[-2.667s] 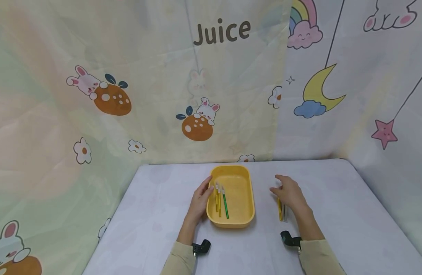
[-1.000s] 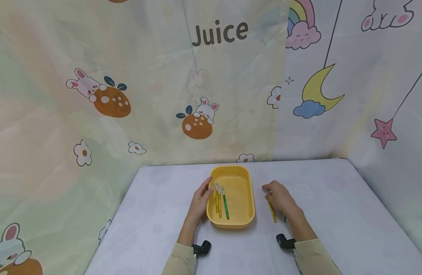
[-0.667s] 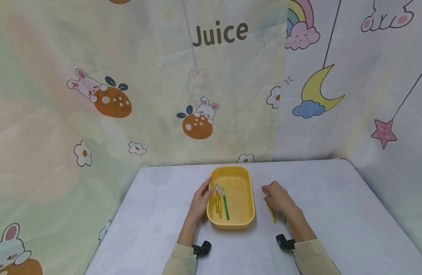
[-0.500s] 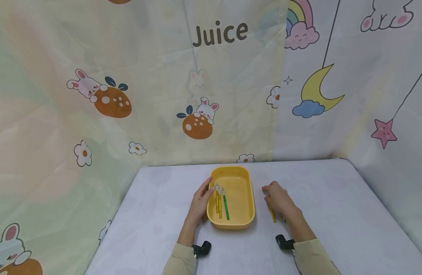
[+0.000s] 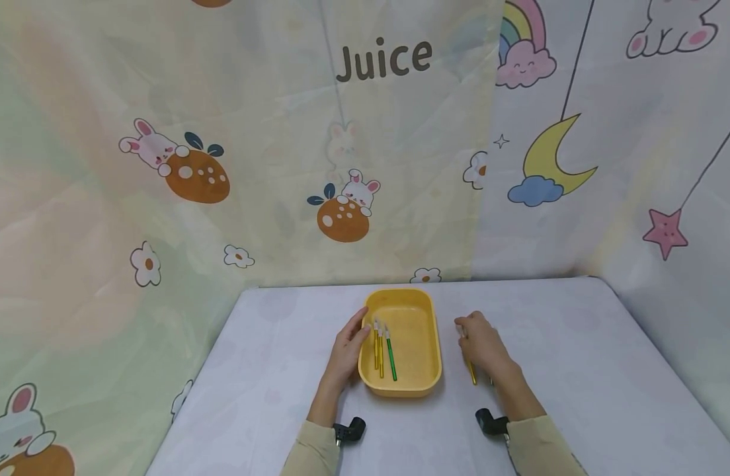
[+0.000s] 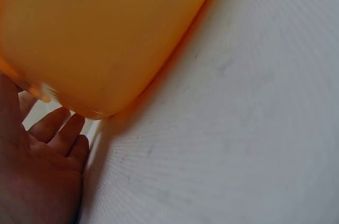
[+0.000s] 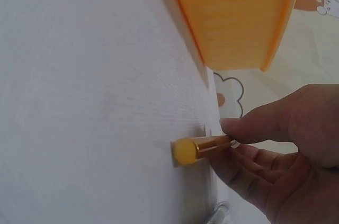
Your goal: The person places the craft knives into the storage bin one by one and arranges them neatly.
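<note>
In the head view, a yellow tray [image 5: 417, 350] stands mid-table with two slim gold pens [image 5: 381, 360] and a green pen [image 5: 391, 360] inside, their pale ends pointing away from me. My left hand [image 5: 344, 350] holds the tray's left side, thumb at the rim and the other fingers along the outer wall. To the tray's right, my right hand [image 5: 485, 344] pinches another gold pen [image 7: 212, 144] between thumb and fingers; its yellow end faces the right wrist camera, close over the table. My hand hides the pen's far part.
A clear-ended slim item [image 7: 218, 213] lies beside the right hand, mostly hidden under it in the head view. The white-covered table [image 5: 282, 370] ends at a printed curtain [image 5: 270, 198] at the back. Black wrist cameras [image 5: 350, 430] sit on both wrists.
My right hand has shifted left and taken hold of a gold pen from the items on the right, then stayed nearly still. The left hand and tray have not moved.
</note>
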Motion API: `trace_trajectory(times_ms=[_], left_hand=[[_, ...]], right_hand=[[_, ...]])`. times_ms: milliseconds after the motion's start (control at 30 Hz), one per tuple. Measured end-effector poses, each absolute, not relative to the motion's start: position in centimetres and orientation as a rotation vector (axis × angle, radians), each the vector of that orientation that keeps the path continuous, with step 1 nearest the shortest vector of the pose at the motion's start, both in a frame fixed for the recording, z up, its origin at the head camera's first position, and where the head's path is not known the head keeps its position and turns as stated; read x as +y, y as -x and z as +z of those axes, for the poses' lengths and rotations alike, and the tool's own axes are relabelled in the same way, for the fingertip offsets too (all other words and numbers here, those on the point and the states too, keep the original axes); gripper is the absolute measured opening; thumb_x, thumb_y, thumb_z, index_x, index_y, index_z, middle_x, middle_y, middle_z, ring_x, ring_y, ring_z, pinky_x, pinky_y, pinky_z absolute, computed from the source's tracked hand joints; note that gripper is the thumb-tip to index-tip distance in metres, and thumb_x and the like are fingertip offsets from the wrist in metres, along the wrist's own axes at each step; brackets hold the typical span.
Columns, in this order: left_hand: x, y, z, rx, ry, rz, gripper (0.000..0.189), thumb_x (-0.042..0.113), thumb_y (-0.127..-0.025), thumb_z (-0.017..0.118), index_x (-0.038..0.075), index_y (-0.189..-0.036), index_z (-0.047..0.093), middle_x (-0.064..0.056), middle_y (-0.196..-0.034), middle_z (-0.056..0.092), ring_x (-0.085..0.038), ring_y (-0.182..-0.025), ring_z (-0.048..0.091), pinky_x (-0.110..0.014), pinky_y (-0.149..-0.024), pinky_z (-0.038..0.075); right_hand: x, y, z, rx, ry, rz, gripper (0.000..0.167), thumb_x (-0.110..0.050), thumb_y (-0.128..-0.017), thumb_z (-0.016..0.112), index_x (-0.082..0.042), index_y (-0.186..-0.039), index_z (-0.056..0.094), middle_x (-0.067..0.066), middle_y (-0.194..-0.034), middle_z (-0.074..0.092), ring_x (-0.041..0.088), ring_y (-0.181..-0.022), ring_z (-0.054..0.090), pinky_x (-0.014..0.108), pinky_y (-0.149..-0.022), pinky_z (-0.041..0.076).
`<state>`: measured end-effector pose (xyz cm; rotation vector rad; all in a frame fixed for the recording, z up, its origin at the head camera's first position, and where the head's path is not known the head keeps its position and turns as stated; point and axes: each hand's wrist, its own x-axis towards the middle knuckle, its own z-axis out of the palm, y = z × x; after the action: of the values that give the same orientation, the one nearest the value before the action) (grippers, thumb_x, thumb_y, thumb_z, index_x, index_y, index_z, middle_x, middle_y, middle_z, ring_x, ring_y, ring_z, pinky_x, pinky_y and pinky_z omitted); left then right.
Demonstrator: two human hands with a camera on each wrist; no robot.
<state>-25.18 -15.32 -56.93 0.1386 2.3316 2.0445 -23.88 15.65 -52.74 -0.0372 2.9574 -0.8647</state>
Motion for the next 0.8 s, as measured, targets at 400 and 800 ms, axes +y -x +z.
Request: trace_trajectory(times_ms=[400,800], left_hand=[[-15.36,25.4,-56.99,2.329,-0.144,2.039,0.046,0.035,-0.108,0.056,0.041,-0.153,0.049,0.01,-0.165,0.04,-0.018,-0.157,0.031,-0.047,-0.129,0.026],[-15.23,25.28,-56.85,2.33,-0.128,2.039,0.046,0.037,-0.107,0.056,0.042,-0.152,0.049,0.01,-0.165,0.04,-0.018,-0.157,0.031,-0.047,-0.129,0.026]], right_hand=[[15.86,23.82,-52.48,2.919,0.015,-0.938,0.046,-0.002,-0.095,0.066,0.007,-0.14,0.059,0.028,-0.133,0.063,0.044,-0.126,0.06,0.061,-0.106,0.052],[15.89,23.91,-52.23,2.954,0.005,-0.973,0.047,-0.005,-0.098,0.065,0.002,-0.144,0.058,0.027,-0.138,0.06,0.046,-0.13,0.057,0.061,-0.107,0.051]])
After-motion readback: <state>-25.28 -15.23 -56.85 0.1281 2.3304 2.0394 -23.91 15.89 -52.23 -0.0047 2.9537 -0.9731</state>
